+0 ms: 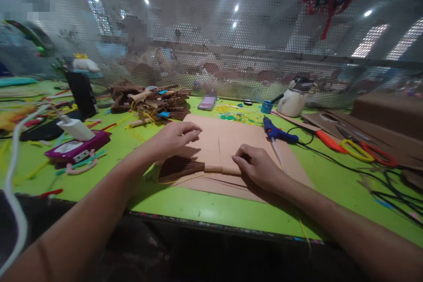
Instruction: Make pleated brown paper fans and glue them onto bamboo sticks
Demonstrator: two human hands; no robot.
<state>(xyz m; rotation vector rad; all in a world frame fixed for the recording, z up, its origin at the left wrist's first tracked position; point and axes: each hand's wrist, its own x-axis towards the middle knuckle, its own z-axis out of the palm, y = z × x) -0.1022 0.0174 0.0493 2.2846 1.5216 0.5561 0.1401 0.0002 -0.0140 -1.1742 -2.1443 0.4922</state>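
A small broom lies across the near part of a stack of tan paper sheets (241,136). Its dark brown bristles (181,168) point left, and its handle (218,168) is wrapped in tan material. My left hand (175,139) hovers above the bristle end, fingers loosely stretched and nothing in them. Over the right end of the handle, my right hand (257,165) is closed, thumb and fingertips together; what they pinch, if anything, is hidden. A thin yellow strand (185,179) runs beside the bristles toward the handle.
A blue glue gun (279,133) rests on the paper's right, its black cord trailing right. Beyond lie an orange-handled knife (330,141) and scissors (357,150). A pile of brown brooms (161,103) is behind; a purple power strip (77,147) sits left. A white kettle (292,101) stands behind.
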